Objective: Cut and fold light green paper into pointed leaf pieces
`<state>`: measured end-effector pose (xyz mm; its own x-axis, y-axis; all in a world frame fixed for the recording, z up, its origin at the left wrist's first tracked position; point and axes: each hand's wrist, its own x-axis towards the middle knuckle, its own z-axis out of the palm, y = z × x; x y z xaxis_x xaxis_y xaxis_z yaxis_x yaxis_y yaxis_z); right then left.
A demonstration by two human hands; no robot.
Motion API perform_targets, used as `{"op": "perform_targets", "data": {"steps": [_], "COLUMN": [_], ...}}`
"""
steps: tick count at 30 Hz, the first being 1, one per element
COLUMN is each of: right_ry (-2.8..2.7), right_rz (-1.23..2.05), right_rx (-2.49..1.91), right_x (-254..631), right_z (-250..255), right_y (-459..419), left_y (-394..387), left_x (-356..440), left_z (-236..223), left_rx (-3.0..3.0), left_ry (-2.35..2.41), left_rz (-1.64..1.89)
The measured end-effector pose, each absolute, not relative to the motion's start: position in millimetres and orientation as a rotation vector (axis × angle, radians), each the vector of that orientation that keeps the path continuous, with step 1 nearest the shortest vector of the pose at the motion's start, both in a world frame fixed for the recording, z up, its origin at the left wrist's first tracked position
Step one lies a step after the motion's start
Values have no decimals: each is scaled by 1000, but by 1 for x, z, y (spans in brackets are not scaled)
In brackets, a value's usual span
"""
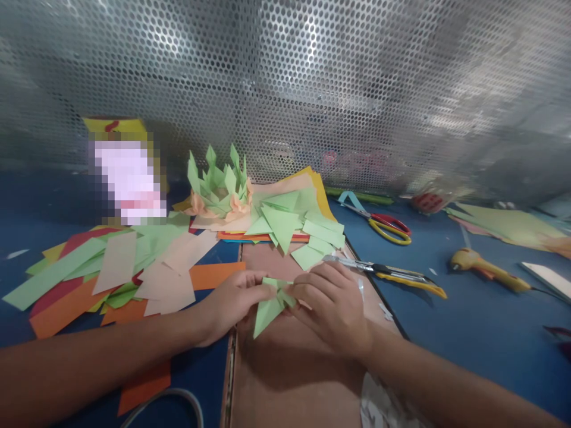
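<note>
A small piece of light green folded paper is held between both hands above a brown board. My left hand pinches its left edge between thumb and fingers. On the other side, my right hand has its fingers closed on the paper's right part. One pointed corner hangs down between the hands. Just beyond lie several green folded triangles and green paper strips. Behind them, to the left, stands a folded green paper crown-like piece with peach paper flowers at its base.
Coloured paper strips are heaped at left, near a pixelated upright object. To the right lie a utility knife, scissors, a yellow glue gun and paper sheets. A perforated metal panel rises behind the blue table.
</note>
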<state>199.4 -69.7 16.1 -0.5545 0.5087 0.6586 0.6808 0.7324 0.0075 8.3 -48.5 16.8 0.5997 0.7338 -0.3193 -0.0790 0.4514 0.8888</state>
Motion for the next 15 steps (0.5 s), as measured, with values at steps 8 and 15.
{"op": "perform_targets", "data": {"steps": [8, 15], "right_ry": [-2296, -2341], "right_rz": [-325, -419], "right_rx": [-880, -849], "right_x": [200, 205], "right_z": [19, 20], "right_y": [-68, -70], "left_y": [-47, -46], "left_x": [9, 9], "left_z": [20, 17], "left_rx": [1058, 1034], "left_ry": [731, 747], "left_rz": [549, 591]}}
